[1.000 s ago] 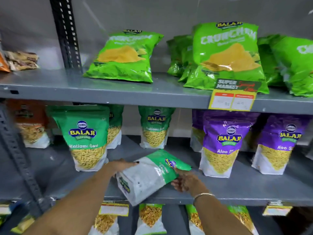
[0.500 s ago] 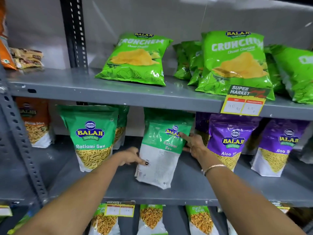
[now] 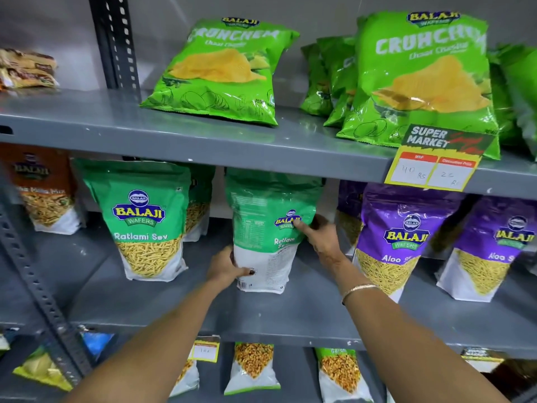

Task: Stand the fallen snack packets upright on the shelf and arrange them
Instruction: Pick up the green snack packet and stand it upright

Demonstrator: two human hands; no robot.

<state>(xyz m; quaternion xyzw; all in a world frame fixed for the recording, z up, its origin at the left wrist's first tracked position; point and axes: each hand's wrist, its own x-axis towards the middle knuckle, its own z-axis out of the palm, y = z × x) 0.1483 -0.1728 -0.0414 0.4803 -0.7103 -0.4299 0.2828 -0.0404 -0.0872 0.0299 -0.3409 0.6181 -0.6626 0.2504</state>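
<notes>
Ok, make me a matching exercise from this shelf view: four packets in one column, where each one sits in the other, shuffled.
Things:
1. Crunchem packet
2. Aloo Sev packet
3. held Ratlami Sev packet
4. orange packet

Places:
A. middle shelf, far left
B. top shelf
C. between the left hand and right hand
D. middle shelf, right of the hands

Pairs: 1-B, 2-D, 3-C, 4-A
</notes>
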